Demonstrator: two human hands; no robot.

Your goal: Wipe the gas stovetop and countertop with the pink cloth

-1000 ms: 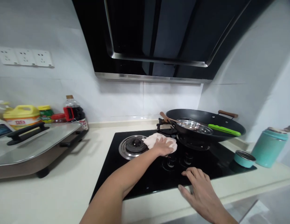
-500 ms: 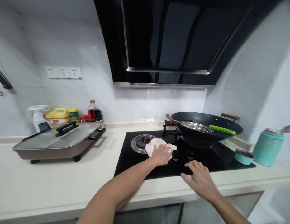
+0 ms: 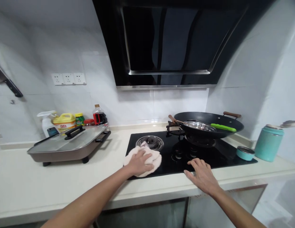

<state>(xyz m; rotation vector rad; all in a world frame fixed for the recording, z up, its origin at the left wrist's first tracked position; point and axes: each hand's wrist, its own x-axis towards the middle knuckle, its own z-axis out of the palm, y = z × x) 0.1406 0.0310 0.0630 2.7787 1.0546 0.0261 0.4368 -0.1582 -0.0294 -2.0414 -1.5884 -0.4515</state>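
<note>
Under my left hand (image 3: pixel 140 163) a pale cloth (image 3: pixel 155 160) lies bunched on the front left of the black glass gas stove (image 3: pixel 166 166). My fingers grip and press it against the glass, just in front of the left burner (image 3: pixel 150 143). My right hand (image 3: pixel 202 175) holds nothing; its fingers are apart and rest at the stove's front edge. Two control knobs (image 3: pixel 178 154) stand between the hands, a little farther back. On the right burner sits a black wok (image 3: pixel 185 116) with a metal lid or dish (image 3: pixel 199 126) and a green-handled utensil (image 3: pixel 223 127) in it.
Left on the counter (image 3: pixel 71 183) stands a lidded electric pan (image 3: pixel 66 155), with a spray bottle (image 3: pixel 46 123) and several containers behind. A teal flask (image 3: pixel 268 144) and a small teal cup (image 3: pixel 245 153) are at the right. The range hood (image 3: pixel 166 41) hangs above.
My left hand has slid the cloth left and toward me, from beside the knobs to the stove's front left. My right hand stays at the front edge. The view has shifted slightly.
</note>
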